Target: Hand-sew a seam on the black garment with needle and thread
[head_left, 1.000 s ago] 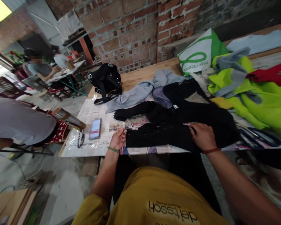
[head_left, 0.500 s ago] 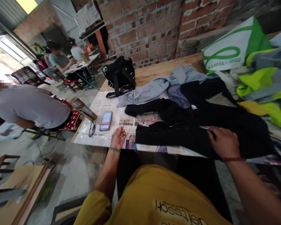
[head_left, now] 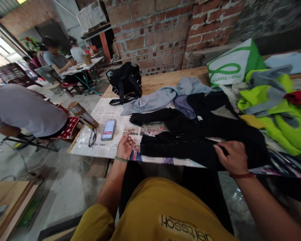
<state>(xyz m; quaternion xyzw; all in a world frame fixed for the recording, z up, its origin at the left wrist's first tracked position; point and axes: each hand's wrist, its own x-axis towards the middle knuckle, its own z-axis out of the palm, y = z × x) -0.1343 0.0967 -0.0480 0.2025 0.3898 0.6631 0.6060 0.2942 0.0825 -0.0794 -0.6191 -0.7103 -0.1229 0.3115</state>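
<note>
A black garment (head_left: 175, 148) lies spread along the table's near edge, with a broken line of white stitches on its near strip. On its right part rests my right hand (head_left: 232, 156), fingers bent against the cloth and thumb reaching left, closed on a bit of it. My left hand (head_left: 125, 146) is held just left of the garment's end, palm turned up and fingers curled in a pinch. Whatever those fingers hold is too small to make out. A grey-lilac piece (head_left: 185, 106) shows at the garment's far side.
Left of my hands lie a phone (head_left: 108, 129), glasses (head_left: 92, 138) and a metal flask (head_left: 82, 114) on newspaper. Behind are a black bag (head_left: 125, 80) and a grey cloth (head_left: 155, 97). Yellow-green clothes (head_left: 286, 117) and a white-green bag (head_left: 230, 65) sit right. A person (head_left: 27, 108) sits left.
The view has turned a little to the right, so the table contents appear shifted left. My left hand's fingers have opened slightly upward. My right hand stays on the black garment.
</note>
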